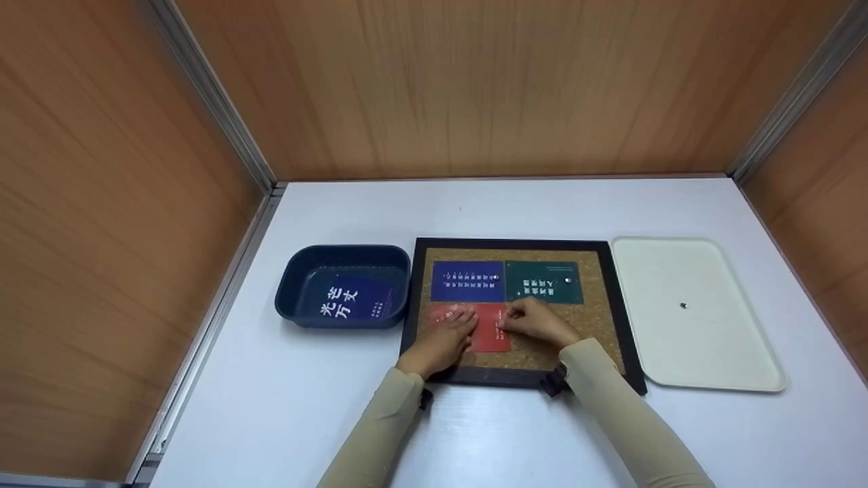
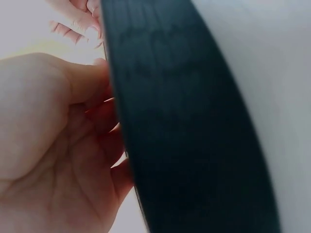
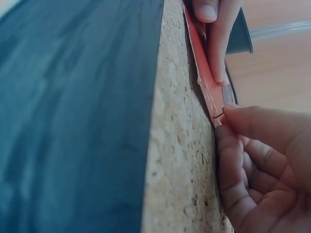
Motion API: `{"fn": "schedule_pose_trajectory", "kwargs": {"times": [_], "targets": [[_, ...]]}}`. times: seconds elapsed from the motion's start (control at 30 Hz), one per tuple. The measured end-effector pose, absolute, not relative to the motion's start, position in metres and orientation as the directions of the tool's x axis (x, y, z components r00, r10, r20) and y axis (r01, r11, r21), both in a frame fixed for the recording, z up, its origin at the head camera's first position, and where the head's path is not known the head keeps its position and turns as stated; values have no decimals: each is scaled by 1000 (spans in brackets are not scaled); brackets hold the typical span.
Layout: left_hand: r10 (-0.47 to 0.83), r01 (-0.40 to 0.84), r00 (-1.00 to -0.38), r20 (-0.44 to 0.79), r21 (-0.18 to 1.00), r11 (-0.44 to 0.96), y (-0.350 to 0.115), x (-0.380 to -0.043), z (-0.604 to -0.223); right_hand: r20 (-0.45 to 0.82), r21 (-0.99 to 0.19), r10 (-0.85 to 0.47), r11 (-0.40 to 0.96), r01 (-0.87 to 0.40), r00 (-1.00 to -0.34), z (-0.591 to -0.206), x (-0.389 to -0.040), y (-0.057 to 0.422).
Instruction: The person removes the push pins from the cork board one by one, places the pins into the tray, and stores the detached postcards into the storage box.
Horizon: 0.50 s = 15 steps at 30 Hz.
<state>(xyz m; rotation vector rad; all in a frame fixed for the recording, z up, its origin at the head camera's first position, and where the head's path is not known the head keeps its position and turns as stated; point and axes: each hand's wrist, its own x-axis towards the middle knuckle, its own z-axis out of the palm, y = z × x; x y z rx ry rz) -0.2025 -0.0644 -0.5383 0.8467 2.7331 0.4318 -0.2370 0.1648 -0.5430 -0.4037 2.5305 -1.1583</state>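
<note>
My left hand (image 1: 444,339) lies with fingers extended on a red card (image 1: 489,339) on a black-framed cork board (image 1: 597,318). At the card's right edge, my right hand (image 1: 542,322) pinches a thumbtack between thumb and index finger. In the right wrist view the thumbtack's thin pin (image 3: 218,115) shows against the red card (image 3: 206,82), its head hidden by the thumb. Above the red card are a blue card (image 1: 468,270) and a green card (image 1: 536,271), each with a silver tack near its right edge. The left wrist view shows my left palm (image 2: 53,131) beside the dark frame (image 2: 184,121).
A dark blue basin (image 1: 288,315) holding a blue card (image 1: 356,291) with white characters stands left of the board. To the right, a cream tray (image 1: 712,352) carries one silver thumbtack (image 1: 683,306). Wooden panels (image 1: 461,88) enclose the white table (image 1: 271,420) at the back and sides.
</note>
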Motion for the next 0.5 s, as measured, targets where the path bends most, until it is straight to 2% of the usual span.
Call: {"fn": "schedule_pose_trajectory", "kwargs": {"times": [0.5], "targets": [[588,519,-798,-135,342,783,-64,-202,-537,-188,-764,-395,635,-119,-899,-543,-238,165]]}}
